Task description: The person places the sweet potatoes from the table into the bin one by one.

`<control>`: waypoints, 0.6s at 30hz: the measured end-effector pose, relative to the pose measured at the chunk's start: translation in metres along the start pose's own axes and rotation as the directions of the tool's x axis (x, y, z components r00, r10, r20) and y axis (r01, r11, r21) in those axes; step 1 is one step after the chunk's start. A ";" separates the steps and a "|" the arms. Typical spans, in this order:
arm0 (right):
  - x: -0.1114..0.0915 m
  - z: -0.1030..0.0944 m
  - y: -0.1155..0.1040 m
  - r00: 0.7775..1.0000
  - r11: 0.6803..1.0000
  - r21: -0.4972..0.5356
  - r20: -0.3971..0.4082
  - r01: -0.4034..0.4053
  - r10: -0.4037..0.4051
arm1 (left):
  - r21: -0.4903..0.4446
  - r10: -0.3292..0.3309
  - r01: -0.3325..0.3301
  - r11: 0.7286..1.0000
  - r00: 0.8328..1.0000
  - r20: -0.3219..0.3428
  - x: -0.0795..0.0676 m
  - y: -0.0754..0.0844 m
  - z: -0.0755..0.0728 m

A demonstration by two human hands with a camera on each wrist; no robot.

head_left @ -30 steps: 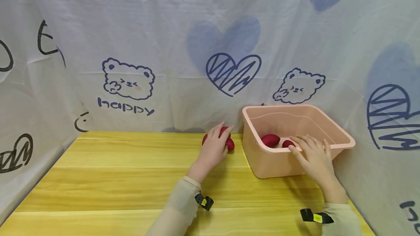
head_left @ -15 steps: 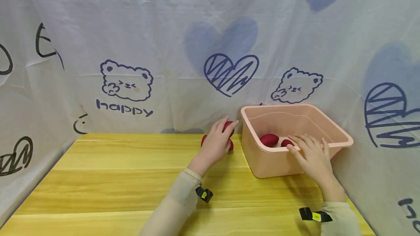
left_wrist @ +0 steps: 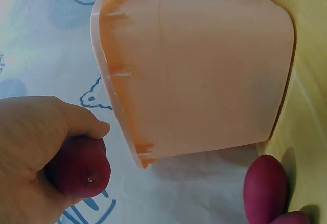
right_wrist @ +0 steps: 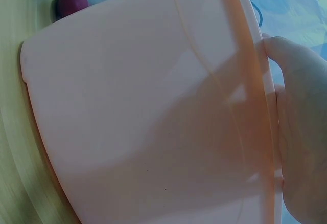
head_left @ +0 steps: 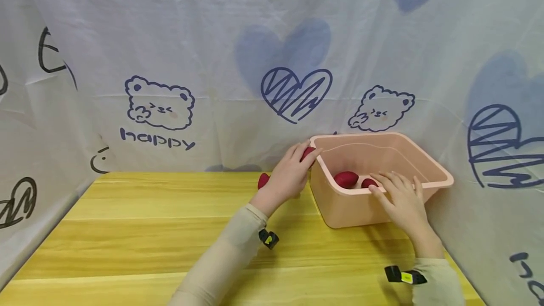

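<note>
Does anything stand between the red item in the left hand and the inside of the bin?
Yes, the left rim of the bin in the head view: the red item in the left hand is not yet past it. Nothing else visible blocks this path; the right hand is at the front rim.

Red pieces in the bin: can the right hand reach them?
Probably yes: the right hand rests at the near side of the open bin, and nothing visible blocks the red pieces.

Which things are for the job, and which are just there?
Probably for the job:
pink tub
red thing in the left hand
red things on the table
red things inside the tub

Just there:
printed cloth behind
black wrist bands
</note>
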State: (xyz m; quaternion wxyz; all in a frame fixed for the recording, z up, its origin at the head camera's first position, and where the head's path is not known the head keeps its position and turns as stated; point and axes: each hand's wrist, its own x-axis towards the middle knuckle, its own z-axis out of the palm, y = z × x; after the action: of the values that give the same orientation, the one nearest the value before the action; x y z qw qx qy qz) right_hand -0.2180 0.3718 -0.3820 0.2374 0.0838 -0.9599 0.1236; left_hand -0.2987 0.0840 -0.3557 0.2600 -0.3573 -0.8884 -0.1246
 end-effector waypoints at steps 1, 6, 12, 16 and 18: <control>0.000 0.000 0.000 1.000 1.000 -0.001 0.001 0.000 0.000 | 0.011 0.012 -0.012 1.000 1.000 0.005 0.002 0.000 -0.001; 0.001 0.001 0.000 1.000 1.000 -0.005 0.004 -0.004 0.004 | 0.049 0.073 -0.072 0.996 0.997 -0.014 0.013 0.003 -0.006; 0.001 0.000 0.000 1.000 1.000 -0.005 0.003 -0.002 0.002 | 0.069 0.136 -0.133 0.989 0.990 -0.036 0.026 0.008 -0.009; 0.001 0.001 0.001 1.000 1.000 -0.004 0.001 0.001 -0.001 | 0.073 0.131 -0.132 0.989 0.991 0.013 0.036 0.013 -0.014; 0.001 0.002 0.002 1.000 1.000 -0.003 -0.001 0.002 -0.002 | 0.076 0.119 -0.122 0.990 0.992 0.037 0.040 0.015 -0.014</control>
State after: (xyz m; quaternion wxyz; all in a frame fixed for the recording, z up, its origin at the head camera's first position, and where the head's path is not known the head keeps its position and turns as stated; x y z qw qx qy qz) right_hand -0.2197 0.3730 -0.3838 0.2379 0.0843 -0.9599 0.1219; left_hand -0.3078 0.1118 -0.3217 0.2665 -0.4019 -0.8734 -0.0682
